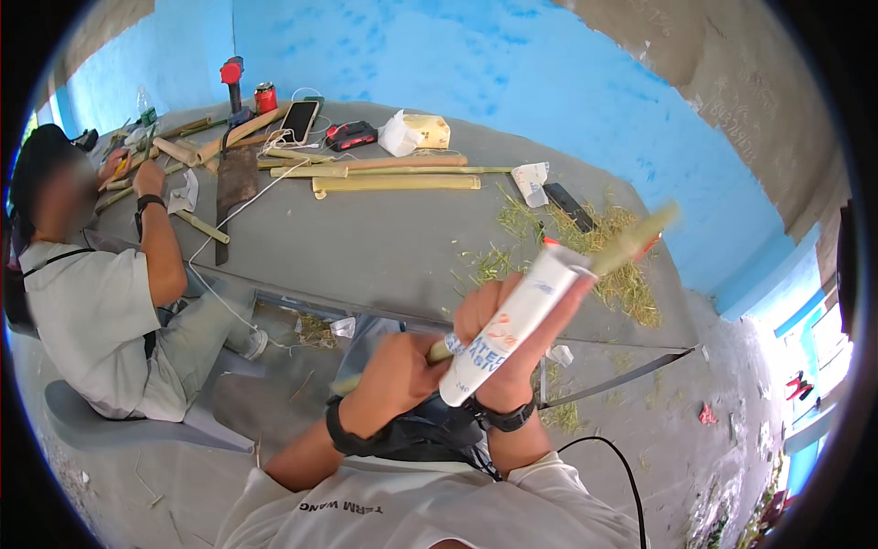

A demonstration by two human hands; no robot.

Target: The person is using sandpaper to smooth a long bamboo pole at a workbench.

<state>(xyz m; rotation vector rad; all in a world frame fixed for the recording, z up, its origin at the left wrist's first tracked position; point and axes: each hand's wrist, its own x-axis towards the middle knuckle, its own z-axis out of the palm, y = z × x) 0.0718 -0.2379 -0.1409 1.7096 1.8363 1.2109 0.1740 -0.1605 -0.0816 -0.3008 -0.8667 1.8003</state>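
Above the near edge of the grey table (384, 242), both of my hands are on one slim bamboo strip (640, 236), which slants up to the right; its far end is blurred. My right hand (512, 380) is closed around a printed white sheet of sandpaper (514, 322), folded about the strip's middle, so the strip there is hidden. Lower down, my left hand (391, 380) grips the strip's near part in a fist. A short end of it shows below that fist.
Bamboo shavings (631, 293) and a dark slab (569, 208) lie at the table's right. Farther back are bamboo pieces (398, 184), a cleaver (236, 183), a phone (298, 123), a power tool (234, 87) and a white cable (247, 203). A seated co-worker (101, 311) handles bamboo at left.
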